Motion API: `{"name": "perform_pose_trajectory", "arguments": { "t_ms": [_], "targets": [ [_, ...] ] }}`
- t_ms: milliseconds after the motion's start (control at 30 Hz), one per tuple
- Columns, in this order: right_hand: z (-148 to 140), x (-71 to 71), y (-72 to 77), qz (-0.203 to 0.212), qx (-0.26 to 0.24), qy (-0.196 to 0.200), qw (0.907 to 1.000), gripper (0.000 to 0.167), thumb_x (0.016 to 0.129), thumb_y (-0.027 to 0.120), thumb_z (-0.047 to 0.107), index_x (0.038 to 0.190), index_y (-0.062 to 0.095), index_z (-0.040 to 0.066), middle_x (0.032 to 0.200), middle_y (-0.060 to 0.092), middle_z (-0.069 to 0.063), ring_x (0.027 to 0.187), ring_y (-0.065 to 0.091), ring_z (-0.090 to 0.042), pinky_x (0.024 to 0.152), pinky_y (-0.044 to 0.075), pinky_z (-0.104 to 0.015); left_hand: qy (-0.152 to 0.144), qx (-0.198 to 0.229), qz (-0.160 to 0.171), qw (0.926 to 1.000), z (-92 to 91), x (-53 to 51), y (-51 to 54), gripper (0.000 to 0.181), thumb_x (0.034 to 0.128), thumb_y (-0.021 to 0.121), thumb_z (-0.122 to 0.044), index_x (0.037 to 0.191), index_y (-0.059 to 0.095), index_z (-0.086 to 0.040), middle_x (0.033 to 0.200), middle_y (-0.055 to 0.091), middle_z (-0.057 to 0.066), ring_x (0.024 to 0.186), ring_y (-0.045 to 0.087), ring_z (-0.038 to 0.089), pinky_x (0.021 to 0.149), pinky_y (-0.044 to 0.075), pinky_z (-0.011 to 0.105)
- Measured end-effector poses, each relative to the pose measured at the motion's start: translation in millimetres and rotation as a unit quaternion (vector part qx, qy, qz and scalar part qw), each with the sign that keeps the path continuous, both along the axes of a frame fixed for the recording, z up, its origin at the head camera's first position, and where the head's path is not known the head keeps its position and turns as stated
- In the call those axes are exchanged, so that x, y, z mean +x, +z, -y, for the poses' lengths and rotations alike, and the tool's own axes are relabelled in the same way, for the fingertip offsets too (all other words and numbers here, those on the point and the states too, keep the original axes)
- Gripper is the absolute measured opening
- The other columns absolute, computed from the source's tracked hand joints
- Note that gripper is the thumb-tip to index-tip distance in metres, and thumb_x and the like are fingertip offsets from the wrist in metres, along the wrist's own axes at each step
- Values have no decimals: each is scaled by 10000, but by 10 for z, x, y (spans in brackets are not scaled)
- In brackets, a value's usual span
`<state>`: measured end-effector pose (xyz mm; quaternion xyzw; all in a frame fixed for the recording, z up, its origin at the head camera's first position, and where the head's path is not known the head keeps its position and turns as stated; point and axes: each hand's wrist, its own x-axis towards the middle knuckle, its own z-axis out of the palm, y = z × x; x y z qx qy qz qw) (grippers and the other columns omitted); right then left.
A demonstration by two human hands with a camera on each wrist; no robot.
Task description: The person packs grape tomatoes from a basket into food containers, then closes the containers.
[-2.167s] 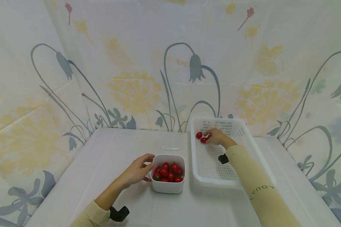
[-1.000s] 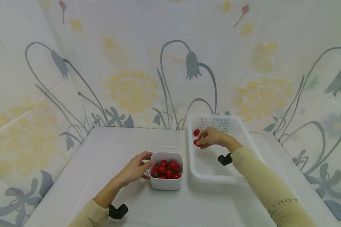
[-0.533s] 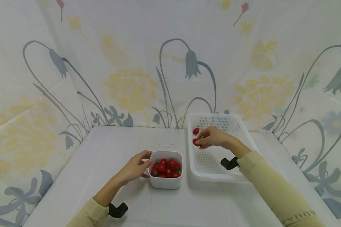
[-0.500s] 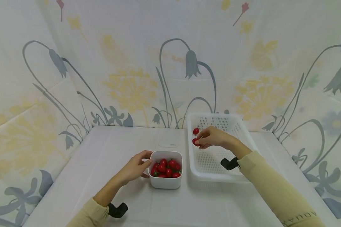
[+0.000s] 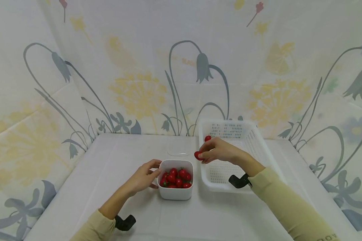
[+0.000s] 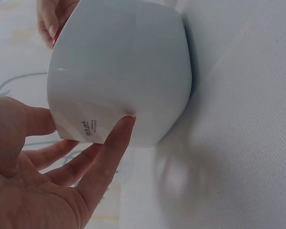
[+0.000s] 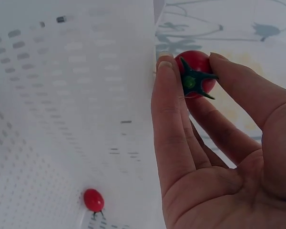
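Note:
My right hand (image 5: 218,151) pinches a red cherry tomato (image 7: 198,71) with a green calyx, between thumb and fingertips. It is over the left rim of the white perforated basket (image 5: 209,186). Another cherry tomato (image 7: 93,200) lies on the basket floor, at its far left corner in the head view. To the left stands a white square container (image 5: 175,193) holding several tomatoes (image 5: 179,182). My left hand (image 5: 142,177) rests against that container's left side, its fingers extended and touching the outer wall, as the left wrist view shows.
A clear flat lid-like piece (image 5: 179,154) lies behind the container. The white tabletop (image 5: 108,160) meets a flower-printed cloth backdrop (image 5: 144,67) along its far side. Black wrist mounts (image 5: 125,223) stick out from both sleeves.
My right hand has taken a tomato from the basket's left side and carried it left, up over the rim. The left hand has stayed at the container.

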<state>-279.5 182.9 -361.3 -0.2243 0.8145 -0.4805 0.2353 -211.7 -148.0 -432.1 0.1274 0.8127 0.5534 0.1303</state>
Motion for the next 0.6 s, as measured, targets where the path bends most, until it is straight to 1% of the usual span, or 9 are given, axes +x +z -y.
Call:
{"name": "perform_pose_trajectory", "arguments": {
  "t_ms": [67,167,233,300,400,600],
  "targets": [
    [40,22,-20,-26,-30,96,9999,272,975,694,161,1173,699,-25,1068,733,-181,915,733,-295,900,609,-375,-4,22,-8,10000,1,-1,-4,366,1065,529,-121,1422,508,-42,1416,524,264,1111,640,355,690,647,450],
    [101,43,-49,7,-169,176,9997,268,972,700,156,1163,696,-32,1040,742,-148,935,727,-361,891,611,-374,7,22,-1,10000,-1,-6,-5,373,1067,527,-127,1429,503,-41,1418,524,264,1117,642,358,693,646,453],
    [150,67,-44,21,-206,214,9996,256,971,700,155,1153,700,-26,1038,743,-148,934,729,-361,891,610,-374,19,10,16,10000,-4,-5,-4,376,1068,524,-127,1433,500,-41,1422,521,264,1126,640,364,696,646,453],
    [199,89,-37,42,-218,250,9994,253,971,699,161,1151,700,-16,1039,743,-144,929,734,-351,889,611,-369,26,-7,21,10000,-5,-6,-4,375,1069,520,-124,1433,499,-40,1423,521,264,1132,638,371,697,646,452],
    [288,120,-28,-5,-153,337,9993,242,973,695,171,1149,708,5,1043,741,-113,901,741,-278,890,610,-368,28,-21,7,10000,-5,-3,-4,372,1066,523,-121,1428,503,-40,1419,523,264,1127,640,367,693,646,447],
    [512,133,-76,-149,-86,492,9986,197,972,696,178,1105,726,35,1040,728,-69,960,725,-391,870,618,-387,31,-39,-18,10000,-2,5,-1,366,1061,533,-122,1417,512,-43,1411,528,259,1102,644,341,689,647,442]
  ]
}}
